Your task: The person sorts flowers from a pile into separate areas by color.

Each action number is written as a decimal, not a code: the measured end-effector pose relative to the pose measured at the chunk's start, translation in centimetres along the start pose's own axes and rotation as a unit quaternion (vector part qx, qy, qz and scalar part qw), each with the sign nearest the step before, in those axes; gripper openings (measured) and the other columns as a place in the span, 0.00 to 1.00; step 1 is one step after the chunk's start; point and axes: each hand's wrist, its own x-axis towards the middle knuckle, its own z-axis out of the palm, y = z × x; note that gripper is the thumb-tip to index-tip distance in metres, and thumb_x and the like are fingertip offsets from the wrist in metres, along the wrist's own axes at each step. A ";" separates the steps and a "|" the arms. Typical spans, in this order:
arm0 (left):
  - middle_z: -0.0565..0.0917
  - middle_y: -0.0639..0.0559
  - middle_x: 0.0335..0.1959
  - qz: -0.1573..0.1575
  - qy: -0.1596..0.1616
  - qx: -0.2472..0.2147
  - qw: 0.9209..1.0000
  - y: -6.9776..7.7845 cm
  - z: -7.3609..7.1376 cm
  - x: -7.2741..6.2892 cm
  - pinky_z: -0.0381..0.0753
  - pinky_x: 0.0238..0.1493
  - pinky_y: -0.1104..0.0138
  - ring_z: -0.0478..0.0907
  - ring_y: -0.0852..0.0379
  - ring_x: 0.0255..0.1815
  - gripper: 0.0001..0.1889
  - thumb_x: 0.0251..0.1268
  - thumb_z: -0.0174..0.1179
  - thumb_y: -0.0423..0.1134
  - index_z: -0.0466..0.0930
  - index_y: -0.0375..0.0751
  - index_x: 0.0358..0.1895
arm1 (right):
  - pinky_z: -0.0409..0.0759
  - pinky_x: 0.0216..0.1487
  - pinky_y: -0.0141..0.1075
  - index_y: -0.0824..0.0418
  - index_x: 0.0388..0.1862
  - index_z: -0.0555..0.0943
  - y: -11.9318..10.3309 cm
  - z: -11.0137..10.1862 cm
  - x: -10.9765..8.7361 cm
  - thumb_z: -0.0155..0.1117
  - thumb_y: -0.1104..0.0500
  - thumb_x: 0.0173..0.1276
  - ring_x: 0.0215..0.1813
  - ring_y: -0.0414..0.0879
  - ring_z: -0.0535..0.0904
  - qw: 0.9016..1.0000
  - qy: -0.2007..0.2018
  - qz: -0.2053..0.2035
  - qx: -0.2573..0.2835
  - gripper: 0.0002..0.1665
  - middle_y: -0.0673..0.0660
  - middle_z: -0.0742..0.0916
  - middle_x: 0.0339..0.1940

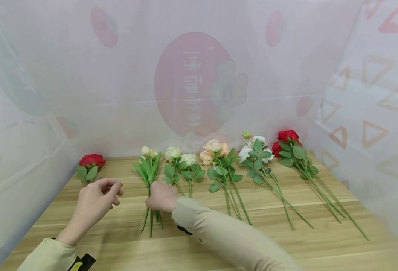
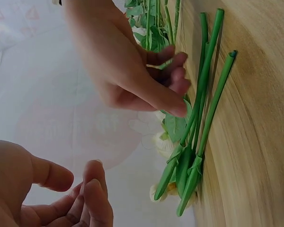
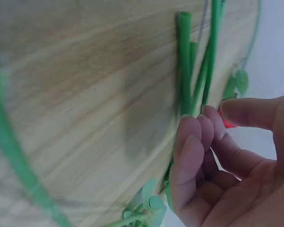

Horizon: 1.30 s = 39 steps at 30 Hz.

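A small bunch of pale yellow tulips with green leaves and stems lies on the wooden table. Over its stems is my right hand, its fingers loosely bent. In the right wrist view, the right fingertips are beside the stems, with the thumb apart from the fingers; contact with the stems is hard to tell. My left hand hovers left of the tulips with relaxed, bent fingers and nothing in them. Behind it lies a red rose with green leaves, its stem mostly hidden.
Right of the tulips lie cream roses, peach roses, white flowers and red roses, their long stems pointing toward the front. Printed cloth walls enclose the wooden table at the back and sides.
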 end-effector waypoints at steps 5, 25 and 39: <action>0.85 0.52 0.30 0.008 -0.008 0.007 1.000 -0.4 -0.2 0.0 0.80 0.24 0.65 0.83 0.58 0.24 0.15 0.76 0.49 0.45 0.82 0.38 0.44 | 0.50 0.09 0.29 0.52 0.06 0.61 1.5 -1.7 -2.1 0.62 0.57 0.66 0.07 0.36 0.51 0.994 0.011 -0.031 0.103 0.31 0.44 0.59 0.03; 0.83 0.54 0.32 -0.011 -0.077 0.049 0.996 -1.5 -0.4 0.0 0.76 0.25 0.65 0.81 0.60 0.26 0.16 0.76 0.51 0.44 0.80 0.34 0.48 | 0.74 0.27 0.37 0.51 0.27 0.82 9.3 -8.2 -11.2 0.62 0.54 0.72 0.22 0.41 0.75 0.973 0.099 -0.099 0.184 0.12 0.44 0.81 0.22; 0.83 0.47 0.30 0.006 -0.103 0.134 0.986 -3.6 -0.7 1.2 0.76 0.28 0.58 0.79 0.54 0.27 0.17 0.74 0.50 0.42 0.80 0.29 0.48 | 0.75 0.30 0.39 0.54 0.32 0.84 11.6 -8.7 -12.0 0.62 0.57 0.72 0.25 0.43 0.76 0.968 0.113 -0.090 0.208 0.08 0.45 0.82 0.24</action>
